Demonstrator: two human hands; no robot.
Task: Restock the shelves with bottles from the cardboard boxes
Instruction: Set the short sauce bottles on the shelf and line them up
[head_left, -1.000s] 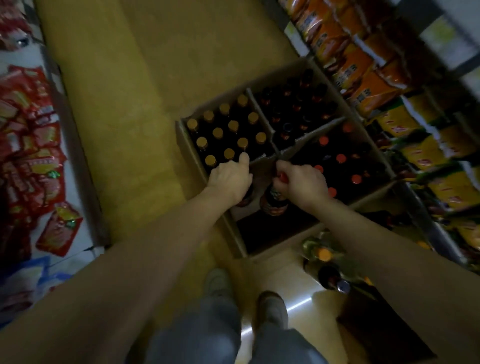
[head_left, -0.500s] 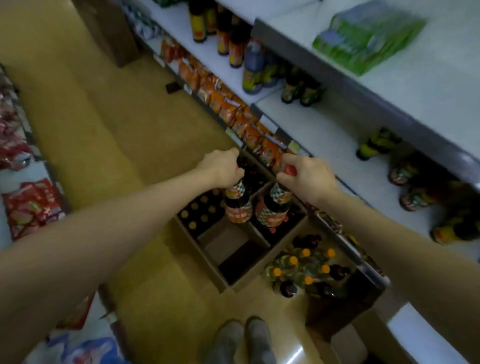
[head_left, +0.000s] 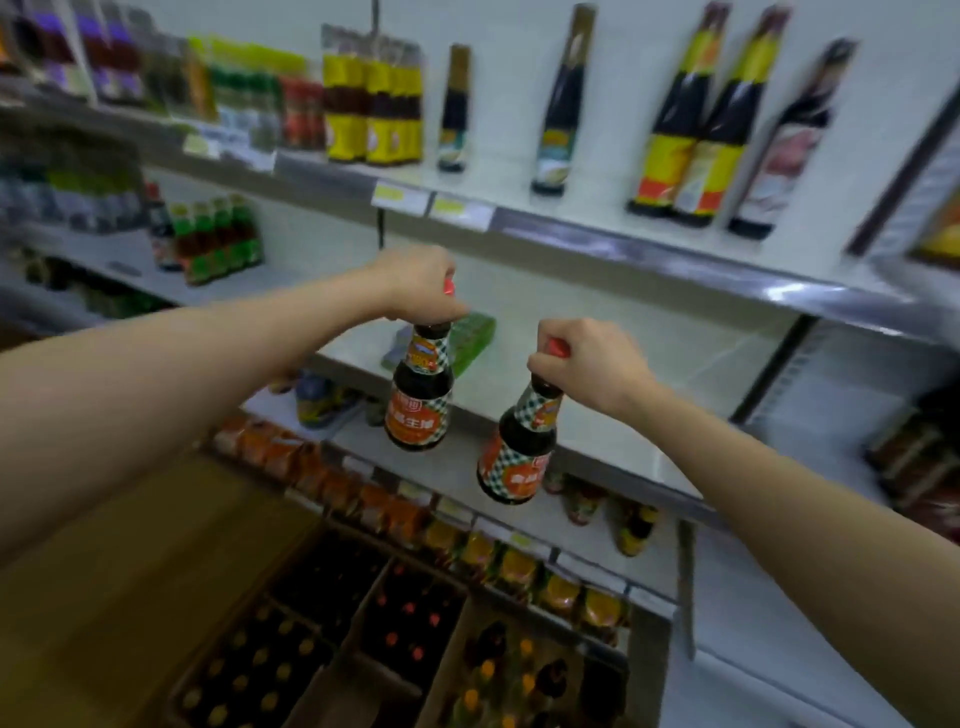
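**Two bottles held up at the shelf**

The left hand (head_left: 418, 283) was curled round the red cap of a dark bottle (head_left: 418, 395), which hung upright in front of the middle shelf (head_left: 597, 358). The right hand (head_left: 592, 364) gripped the cap of a second bottle (head_left: 517, 452), lower and tilted, just right of the first; the two did not touch. Neither bottle rested on the shelf. Below on the floor stood the open boxes (head_left: 363, 623), with rows of capped bottles inside. A green pack (head_left: 472, 338) lay on the shelf behind the left bottle.
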